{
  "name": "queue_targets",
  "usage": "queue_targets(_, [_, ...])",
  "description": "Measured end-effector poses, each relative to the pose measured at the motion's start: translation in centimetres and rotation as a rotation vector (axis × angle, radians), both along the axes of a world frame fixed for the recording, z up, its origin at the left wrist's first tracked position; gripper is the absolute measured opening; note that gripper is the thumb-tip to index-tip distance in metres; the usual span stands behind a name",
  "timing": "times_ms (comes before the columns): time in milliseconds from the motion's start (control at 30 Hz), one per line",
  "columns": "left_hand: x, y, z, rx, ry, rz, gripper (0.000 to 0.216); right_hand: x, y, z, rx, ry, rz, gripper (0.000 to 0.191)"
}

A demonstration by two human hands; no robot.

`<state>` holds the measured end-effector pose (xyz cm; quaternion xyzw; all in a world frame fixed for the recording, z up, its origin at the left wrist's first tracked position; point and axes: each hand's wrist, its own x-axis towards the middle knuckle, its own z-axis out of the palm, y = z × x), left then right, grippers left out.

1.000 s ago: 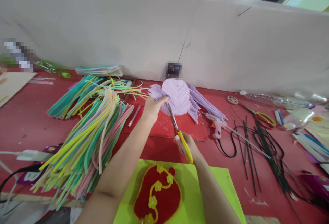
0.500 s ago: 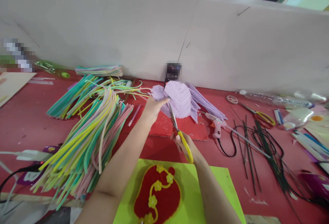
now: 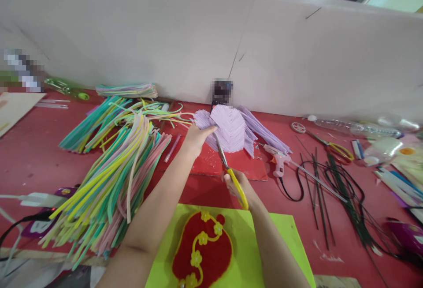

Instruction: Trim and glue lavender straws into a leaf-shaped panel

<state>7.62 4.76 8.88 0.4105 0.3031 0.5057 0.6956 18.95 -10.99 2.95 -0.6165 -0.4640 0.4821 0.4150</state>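
My left hand [image 3: 197,138] is closed on the left edge of a pale purple leaf shape [image 3: 228,128] built from ribbed, fuzzy strips, its thumb lying on top. My right hand [image 3: 236,183] grips yellow-handled scissors [image 3: 222,152], whose blades reach up to the leaf's lower left edge by my left thumb. Whether the blades are cutting the strips I cannot tell. More purple pieces show behind and beside the leaf. Under it lies a red board [image 3: 211,164] with small scraps on it.
Bundles of coloured pipe cleaners [image 3: 109,182] cover the left. To the right are purple pipe cleaners [image 3: 264,131], a pink glue gun [image 3: 279,164], second scissors [image 3: 337,150] and dark green stems [image 3: 346,204]. A lime-green board [image 3: 280,244] with a red shape lies in front.
Almost nothing differs. The right hand's fingers have shifted slightly on the scissors, and the blades look a little closer together.
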Motion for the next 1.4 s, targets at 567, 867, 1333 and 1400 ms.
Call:
queue_targets(567, [0.1, 0.2, 0.0, -0.091, -0.038, -0.021, 0.034, -0.2, 0.2, -0.2, -0.114, 0.139, -0.019, 0.050])
queue_targets(867, [0.2, 0.5, -0.2, -0.169, -0.083, 0.000, 0.033, -0.6, 0.2, 0.7, -0.098, 0.086, -0.025, 0.053])
queue_targets(1333, [0.4, 0.6, -0.2, -0.258, -0.117, 0.053, 0.014, -0.4, 0.0, 0.2, -0.039, 0.023, 0.062, 0.054])
queue_targets(1400, [0.3, 0.8, -0.1, -0.268, -0.126, 0.083, 0.011, -0.3, -0.1, 0.4, -0.028, 0.058, 0.092, 0.052])
